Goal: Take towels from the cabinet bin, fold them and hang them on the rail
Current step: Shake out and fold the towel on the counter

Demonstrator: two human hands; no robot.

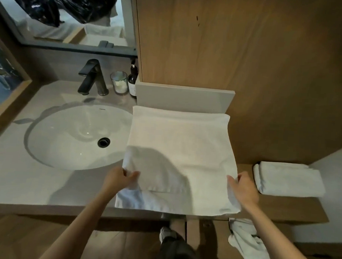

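Left hand (121, 179) pinches a raised fold at the 8 o'clock corner of the white square terry towel (181, 142), which lies flat on the grey countertop (13, 179). Right hand (244, 189), fingers curled, grips its 4 o'clock edge.

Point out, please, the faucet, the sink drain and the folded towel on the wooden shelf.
faucet (89, 78): head view, its black body.
sink drain (103, 142): head view, its dark centre.
folded towel (289, 181): head view, middle of its top.

Three towels: spread towel (177, 141), folded towel (289, 181), crumpled towel (247, 242). Two hands: left hand (121, 178), right hand (244, 189). One sink (65, 135), faucet (91, 77), glass (119, 82), bottle (133, 81).
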